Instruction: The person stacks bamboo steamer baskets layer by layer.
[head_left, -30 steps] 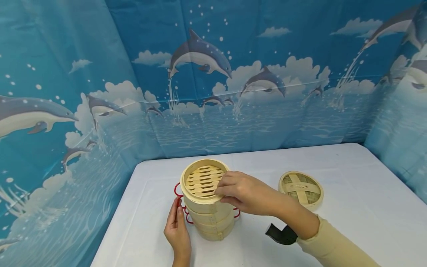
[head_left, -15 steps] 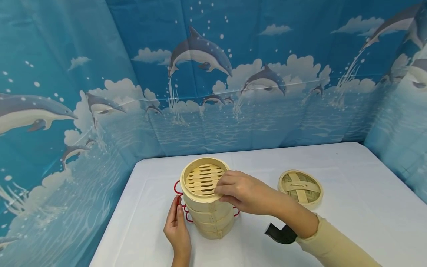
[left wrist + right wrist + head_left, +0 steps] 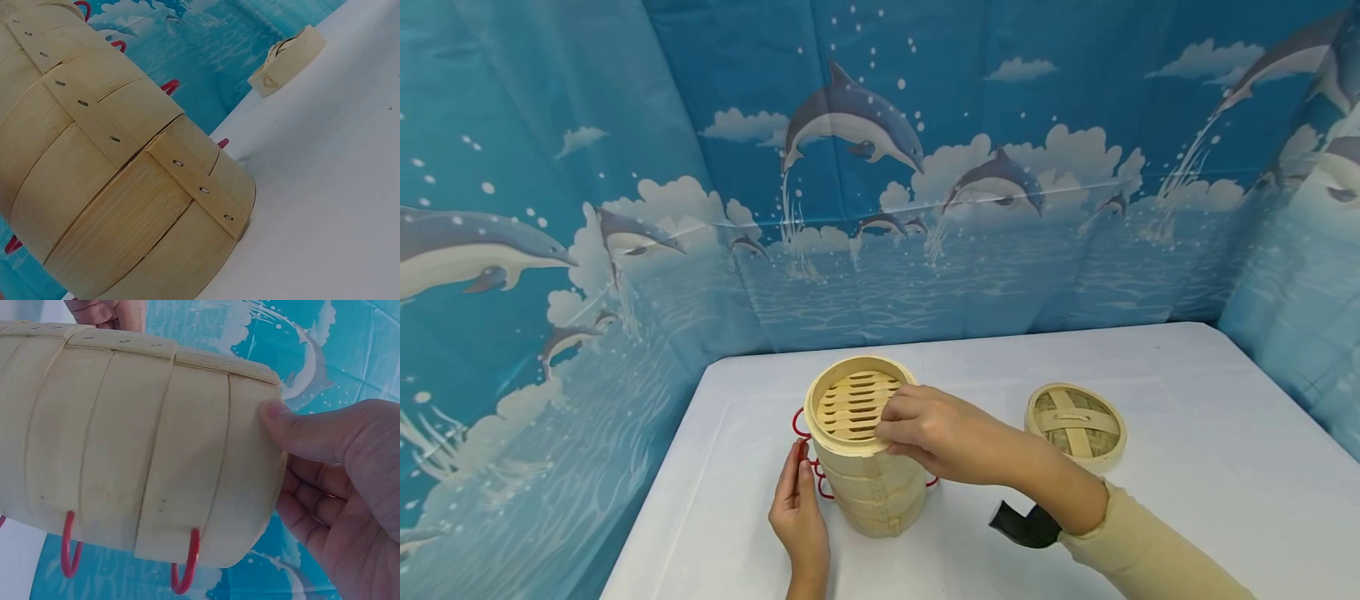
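Note:
A stack of bamboo steamer baskets (image 3: 880, 492) stands upright on the white table, with red loop handles (image 3: 825, 487) on its sides. The top basket, its slatted floor (image 3: 853, 404) showing, is uncovered. At the rim of that basket, my right hand (image 3: 943, 433) pinches the wall, fingers over the inside and thumb (image 3: 284, 425) outside. My left hand (image 3: 799, 512) is at the stack's left side, its fingertips holding a red handle below the top basket. The left wrist view shows the stack's wall (image 3: 125, 200) but not the left hand.
A round woven bamboo lid (image 3: 1077, 423) lies on the white table (image 3: 1217, 467), right of the stack. A black curved piece (image 3: 1026, 525) shows under the right forearm. Behind the table hangs a blue dolphin-print curtain (image 3: 850, 275).
My right hand has shifted slightly left along the top basket's rim. My left hand and the stack look almost unmoved.

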A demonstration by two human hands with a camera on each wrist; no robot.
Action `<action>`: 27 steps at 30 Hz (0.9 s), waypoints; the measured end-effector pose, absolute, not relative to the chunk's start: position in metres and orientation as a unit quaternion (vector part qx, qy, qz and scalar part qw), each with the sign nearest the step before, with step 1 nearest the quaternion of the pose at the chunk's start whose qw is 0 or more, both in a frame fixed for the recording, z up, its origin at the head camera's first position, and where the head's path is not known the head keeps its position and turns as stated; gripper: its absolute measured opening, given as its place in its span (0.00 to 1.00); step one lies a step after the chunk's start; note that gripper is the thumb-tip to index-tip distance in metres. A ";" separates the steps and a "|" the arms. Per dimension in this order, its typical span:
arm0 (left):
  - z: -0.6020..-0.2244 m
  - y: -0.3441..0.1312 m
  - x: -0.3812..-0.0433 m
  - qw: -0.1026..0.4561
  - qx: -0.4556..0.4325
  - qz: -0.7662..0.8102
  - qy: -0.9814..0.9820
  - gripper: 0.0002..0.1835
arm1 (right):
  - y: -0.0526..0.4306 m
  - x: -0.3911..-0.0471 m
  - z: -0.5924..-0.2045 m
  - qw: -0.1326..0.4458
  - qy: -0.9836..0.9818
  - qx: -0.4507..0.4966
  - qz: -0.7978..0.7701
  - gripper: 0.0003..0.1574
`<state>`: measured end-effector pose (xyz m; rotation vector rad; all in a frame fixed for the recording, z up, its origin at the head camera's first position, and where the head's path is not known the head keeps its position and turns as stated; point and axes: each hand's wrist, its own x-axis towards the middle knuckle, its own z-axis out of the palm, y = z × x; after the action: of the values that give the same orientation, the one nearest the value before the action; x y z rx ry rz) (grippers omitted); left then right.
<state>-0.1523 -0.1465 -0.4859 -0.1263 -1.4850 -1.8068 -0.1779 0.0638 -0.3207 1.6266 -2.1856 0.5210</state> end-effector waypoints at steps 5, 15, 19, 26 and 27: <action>-0.486 -0.146 -0.152 0.386 -0.053 -0.710 -0.586 0.17 | 0.063 -0.178 -0.321 0.181 -0.776 0.576 0.179 0.08; -0.487 -0.147 -0.152 0.393 -0.059 -0.705 -0.588 0.17 | 0.063 -0.179 -0.322 0.180 -0.773 0.578 0.190 0.09; -0.487 -0.147 -0.152 0.392 -0.059 -0.705 -0.588 0.17 | 0.063 -0.179 -0.323 0.186 -0.770 0.579 0.194 0.09; -0.486 -0.146 -0.152 0.394 -0.050 -0.703 -0.590 0.17 | 0.080 -0.185 -0.324 0.240 -0.750 0.561 0.256 0.12; -0.486 -0.146 -0.152 0.395 -0.048 -0.704 -0.589 0.17 | 0.086 -0.187 -0.324 0.247 -0.752 0.550 0.265 0.13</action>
<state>-0.1518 -0.1462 -0.4862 -0.1219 -1.4932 -1.7846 -0.1867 0.0857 -0.3241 1.5002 -2.0516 0.7216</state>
